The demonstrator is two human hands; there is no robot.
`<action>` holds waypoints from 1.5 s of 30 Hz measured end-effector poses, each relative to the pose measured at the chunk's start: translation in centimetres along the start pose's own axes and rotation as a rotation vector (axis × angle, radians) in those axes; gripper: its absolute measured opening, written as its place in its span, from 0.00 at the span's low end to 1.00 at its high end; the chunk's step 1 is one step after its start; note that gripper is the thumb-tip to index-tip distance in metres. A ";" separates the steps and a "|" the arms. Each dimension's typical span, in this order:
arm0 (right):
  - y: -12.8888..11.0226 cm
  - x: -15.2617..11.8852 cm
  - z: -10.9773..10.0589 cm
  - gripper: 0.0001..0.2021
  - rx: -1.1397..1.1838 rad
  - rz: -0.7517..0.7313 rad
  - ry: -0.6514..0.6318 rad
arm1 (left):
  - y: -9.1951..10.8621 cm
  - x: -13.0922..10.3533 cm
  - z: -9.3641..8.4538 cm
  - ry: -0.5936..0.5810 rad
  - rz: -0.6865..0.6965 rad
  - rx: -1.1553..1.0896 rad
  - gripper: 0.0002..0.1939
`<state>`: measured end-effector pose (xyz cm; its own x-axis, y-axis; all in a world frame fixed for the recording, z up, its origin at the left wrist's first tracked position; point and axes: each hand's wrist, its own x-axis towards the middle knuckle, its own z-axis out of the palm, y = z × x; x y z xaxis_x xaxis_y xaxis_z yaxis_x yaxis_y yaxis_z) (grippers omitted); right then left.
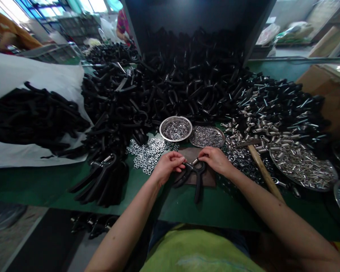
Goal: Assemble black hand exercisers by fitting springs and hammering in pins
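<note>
A black plastic spring clamp [198, 185] lies over a dark metal plate [209, 181], its two handles pointing towards me. A coiled metal spring [195, 161] sits between its upper parts. My left hand [170, 165] is closed, thumb and fingertips pinching the clamp's left side by the spring. From the right, my right hand [214, 160] is also closed, pinching the clamp near the spring's other end. Any small part inside either pinch is hidden by the fingertips. Just beyond my hands are a steel bowl [162, 136] of small metal pins and a shallow dish [223, 139] of similar pieces.
Loose nuts [147, 155] lie left of the plate. Black clamps [99, 181] are stacked farther left, beside a white sack [73, 81]. A hammer [262, 166], loose springs [252, 128] and a tray of metal pins [306, 162] are at right. Black clamp parts [170, 90] pile behind.
</note>
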<state>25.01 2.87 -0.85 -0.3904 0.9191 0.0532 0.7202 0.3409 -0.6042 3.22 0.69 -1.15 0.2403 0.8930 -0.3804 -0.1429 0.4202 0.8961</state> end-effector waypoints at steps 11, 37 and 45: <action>-0.8 0.6 -0.2 0.05 -0.117 0.023 -0.090 | -0.6 -1.4 0.8 -0.002 -0.014 0.041 0.14; -1.0 -0.1 -0.9 0.12 -0.054 0.053 -0.134 | -2.1 0.5 2.9 0.003 0.351 0.868 0.04; 3.8 -10.2 -5.6 0.14 -0.616 0.361 0.295 | -2.3 0.8 3.0 0.034 0.291 0.838 0.05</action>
<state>34.95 -4.13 0.72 0.0358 0.9795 0.1985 0.9968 -0.0207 -0.0778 6.60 -0.01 -2.81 0.2732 0.9561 -0.1057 0.5596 -0.0686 0.8259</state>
